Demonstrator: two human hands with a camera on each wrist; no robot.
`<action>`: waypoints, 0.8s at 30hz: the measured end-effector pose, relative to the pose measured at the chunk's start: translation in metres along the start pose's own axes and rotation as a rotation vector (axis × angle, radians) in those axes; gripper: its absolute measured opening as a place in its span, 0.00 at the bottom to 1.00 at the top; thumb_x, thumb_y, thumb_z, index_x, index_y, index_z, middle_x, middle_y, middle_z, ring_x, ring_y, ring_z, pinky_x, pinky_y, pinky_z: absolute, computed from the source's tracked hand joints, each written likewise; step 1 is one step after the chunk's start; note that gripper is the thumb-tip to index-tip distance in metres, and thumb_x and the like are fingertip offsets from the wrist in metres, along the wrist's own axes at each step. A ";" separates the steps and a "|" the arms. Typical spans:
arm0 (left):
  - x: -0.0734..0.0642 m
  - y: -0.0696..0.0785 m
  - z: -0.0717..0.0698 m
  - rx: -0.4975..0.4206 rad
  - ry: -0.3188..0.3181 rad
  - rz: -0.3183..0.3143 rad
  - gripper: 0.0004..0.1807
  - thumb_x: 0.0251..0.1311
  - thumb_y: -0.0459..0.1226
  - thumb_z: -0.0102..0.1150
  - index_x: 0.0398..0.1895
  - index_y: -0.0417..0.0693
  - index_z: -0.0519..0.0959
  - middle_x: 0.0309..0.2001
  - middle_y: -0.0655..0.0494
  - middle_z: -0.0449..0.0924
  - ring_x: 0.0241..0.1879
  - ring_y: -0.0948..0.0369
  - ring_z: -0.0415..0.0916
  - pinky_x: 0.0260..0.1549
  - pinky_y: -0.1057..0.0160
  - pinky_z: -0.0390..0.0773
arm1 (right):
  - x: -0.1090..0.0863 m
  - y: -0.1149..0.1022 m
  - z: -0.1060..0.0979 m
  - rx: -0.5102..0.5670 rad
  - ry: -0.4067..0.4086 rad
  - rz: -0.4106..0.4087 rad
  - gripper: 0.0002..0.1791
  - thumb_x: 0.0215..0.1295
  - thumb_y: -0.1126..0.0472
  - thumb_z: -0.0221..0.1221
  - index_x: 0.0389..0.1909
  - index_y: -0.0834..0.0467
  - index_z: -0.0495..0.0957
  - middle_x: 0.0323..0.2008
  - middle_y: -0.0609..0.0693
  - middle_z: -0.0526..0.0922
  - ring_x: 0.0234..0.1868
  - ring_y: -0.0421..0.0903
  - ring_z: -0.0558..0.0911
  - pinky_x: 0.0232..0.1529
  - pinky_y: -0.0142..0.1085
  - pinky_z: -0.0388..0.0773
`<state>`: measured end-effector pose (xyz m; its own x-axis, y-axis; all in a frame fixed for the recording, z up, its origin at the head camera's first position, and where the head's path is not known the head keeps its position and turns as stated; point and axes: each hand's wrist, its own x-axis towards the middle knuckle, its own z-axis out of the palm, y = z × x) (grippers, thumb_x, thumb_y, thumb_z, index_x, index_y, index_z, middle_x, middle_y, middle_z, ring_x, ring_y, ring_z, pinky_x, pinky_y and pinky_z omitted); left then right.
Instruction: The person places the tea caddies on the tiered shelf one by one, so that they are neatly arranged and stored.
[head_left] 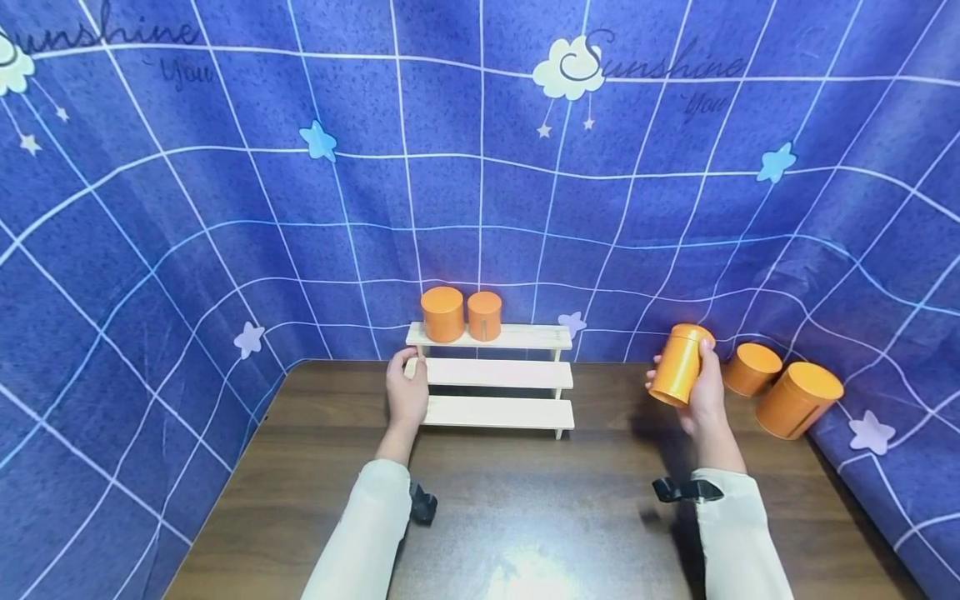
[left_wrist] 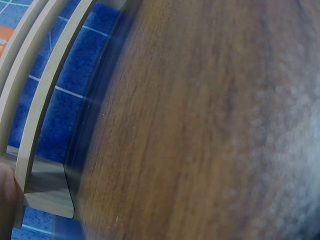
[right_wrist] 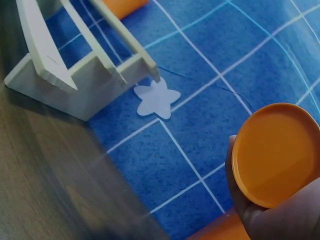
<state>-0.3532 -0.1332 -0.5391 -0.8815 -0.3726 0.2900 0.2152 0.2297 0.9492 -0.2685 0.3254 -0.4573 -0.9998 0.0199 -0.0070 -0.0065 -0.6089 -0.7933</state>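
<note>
A pale wooden three-tier shelf (head_left: 491, 373) stands on the table by the blue cloth. My left hand (head_left: 407, 390) holds its left end, the thumb lying against the end in the left wrist view. Over the right part of the table, my right hand (head_left: 707, 385) grips a tall orange canister (head_left: 677, 367), tilted and raised. In the right wrist view one round end of that canister (right_wrist: 277, 155) faces the camera. Two orange canisters, a wider one (head_left: 442, 315) and a narrower one (head_left: 484, 317), stand on the top tier.
Right of my right hand are a short orange canister (head_left: 753, 369) and a larger orange canister (head_left: 799, 400), near the table's right edge. Blue gridded cloth (head_left: 480, 192) hangs behind and at both sides. The brown wooden table (head_left: 480, 500) stretches toward me.
</note>
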 end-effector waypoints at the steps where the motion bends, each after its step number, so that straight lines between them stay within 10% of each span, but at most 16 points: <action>1: 0.000 0.000 0.000 0.002 0.001 -0.001 0.15 0.76 0.34 0.56 0.60 0.38 0.78 0.62 0.41 0.79 0.72 0.48 0.71 0.78 0.48 0.63 | 0.001 0.001 0.001 -0.023 0.014 0.000 0.25 0.84 0.37 0.33 0.59 0.50 0.68 0.34 0.49 0.90 0.30 0.49 0.90 0.35 0.42 0.90; 24: -0.001 0.002 -0.001 0.003 0.001 0.002 0.14 0.75 0.34 0.57 0.59 0.37 0.79 0.61 0.40 0.80 0.69 0.47 0.73 0.76 0.47 0.65 | 0.012 0.019 0.024 -0.212 0.097 -0.156 0.07 0.85 0.57 0.39 0.55 0.49 0.65 0.32 0.45 0.86 0.28 0.45 0.89 0.30 0.39 0.89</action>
<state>-0.3512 -0.1333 -0.5371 -0.8806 -0.3734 0.2919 0.2153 0.2335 0.9482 -0.2813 0.2951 -0.4579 -0.9804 0.1821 0.0750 -0.1455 -0.4133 -0.8989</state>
